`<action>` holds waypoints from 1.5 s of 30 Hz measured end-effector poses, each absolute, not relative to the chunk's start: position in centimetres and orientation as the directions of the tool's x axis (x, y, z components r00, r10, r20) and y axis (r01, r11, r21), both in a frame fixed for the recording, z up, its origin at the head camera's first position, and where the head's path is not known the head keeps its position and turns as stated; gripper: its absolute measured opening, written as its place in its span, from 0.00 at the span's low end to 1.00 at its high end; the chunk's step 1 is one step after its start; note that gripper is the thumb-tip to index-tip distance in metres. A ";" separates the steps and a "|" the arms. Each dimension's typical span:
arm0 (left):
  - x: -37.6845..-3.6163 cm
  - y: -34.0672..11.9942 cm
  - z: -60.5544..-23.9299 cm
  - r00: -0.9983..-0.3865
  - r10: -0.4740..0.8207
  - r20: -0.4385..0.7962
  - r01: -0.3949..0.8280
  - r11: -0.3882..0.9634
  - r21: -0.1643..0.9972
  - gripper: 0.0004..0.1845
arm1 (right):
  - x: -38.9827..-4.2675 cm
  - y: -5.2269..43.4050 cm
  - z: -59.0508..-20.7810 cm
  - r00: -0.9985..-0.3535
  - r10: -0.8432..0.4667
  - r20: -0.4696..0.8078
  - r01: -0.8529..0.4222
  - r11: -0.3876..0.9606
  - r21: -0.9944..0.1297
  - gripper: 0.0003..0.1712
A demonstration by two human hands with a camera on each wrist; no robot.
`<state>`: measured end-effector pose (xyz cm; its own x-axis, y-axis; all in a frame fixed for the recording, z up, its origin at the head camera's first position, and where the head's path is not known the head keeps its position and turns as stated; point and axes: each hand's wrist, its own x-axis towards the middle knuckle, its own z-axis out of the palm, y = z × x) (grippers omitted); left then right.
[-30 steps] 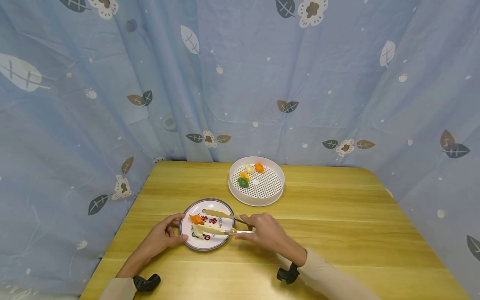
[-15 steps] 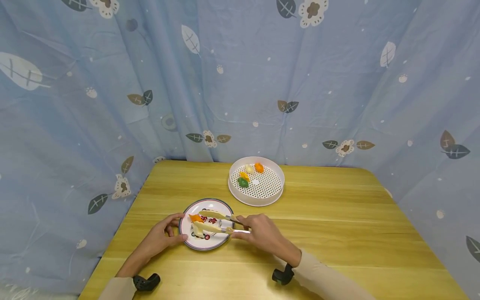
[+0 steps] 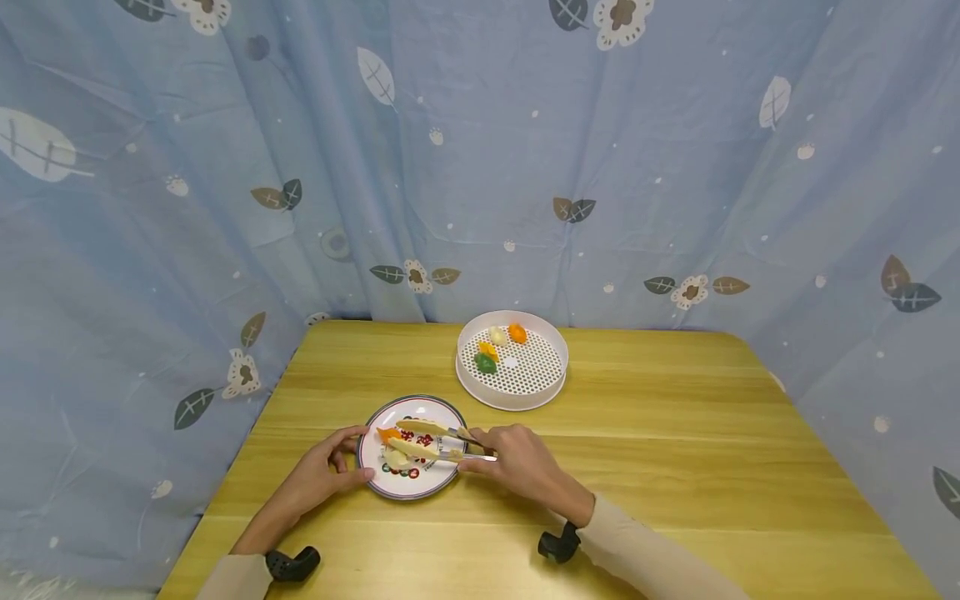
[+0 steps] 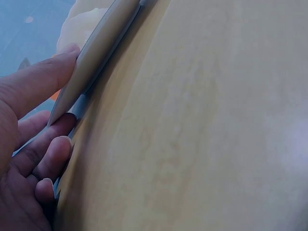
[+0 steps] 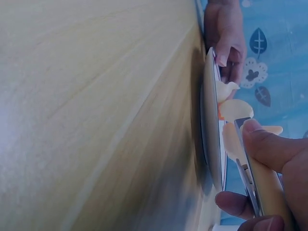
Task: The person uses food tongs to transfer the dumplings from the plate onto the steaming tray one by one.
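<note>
Tongs on plate, lower centre of the frame, wooden table (image 3: 675,433).
White perforated steamer tray (image 3: 551,377), centre: orange, yellow, green, white pieces. Round patterned plate (image 3: 408,487): left hand (image 3: 318,479) grips its rim; right hand (image 3: 517,462) grasps cream tongs (image 3: 423,442), tips narrowly apart over white dumpling (image 3: 393,457), orange dumpling (image 3: 387,434) beside.

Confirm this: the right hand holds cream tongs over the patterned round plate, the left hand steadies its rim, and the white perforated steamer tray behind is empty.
Not empty. In the head view the white perforated steamer tray holds small orange, yellow, green and white pieces. The rest stands: the right hand holds cream tongs over the patterned round plate, whose rim the left hand steadies.
</note>
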<state>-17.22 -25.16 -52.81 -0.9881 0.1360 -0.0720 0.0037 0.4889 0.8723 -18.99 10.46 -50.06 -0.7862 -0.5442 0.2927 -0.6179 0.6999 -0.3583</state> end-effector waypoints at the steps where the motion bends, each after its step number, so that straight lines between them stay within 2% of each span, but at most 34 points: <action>1: -17.3 -25.2 -52.8 -0.988 0.137 -0.072 0.004 0.487 0.873 0.41 | -19.0 10.4 -50.0 -0.787 -0.544 0.292 -0.617 0.701 -0.358 0.34; 19: -17.3 -25.2 -52.6 -0.987 0.145 -0.070 0.009 0.483 0.876 0.41 | -18.9 10.7 -50.2 -0.773 -0.529 0.349 -0.634 0.667 -0.392 0.30; 28: -17.4 -25.1 -52.5 -0.986 0.150 -0.068 0.013 0.483 0.876 0.40 | -19.1 11.5 -49.3 -0.763 -0.498 0.411 -0.637 0.685 -0.353 0.28; 36: -17.3 -25.1 -52.5 -0.989 0.126 -0.082 -0.007 0.503 0.864 0.41 | -19.7 13.2 -48.4 -0.761 -0.456 0.462 -0.629 0.692 -0.353 0.16; 45: -17.1 -25.1 -52.7 -0.989 0.133 -0.071 0.006 0.504 0.864 0.40 | -20.3 15.5 -47.1 -0.794 -0.387 0.468 -0.583 0.701 -0.409 0.25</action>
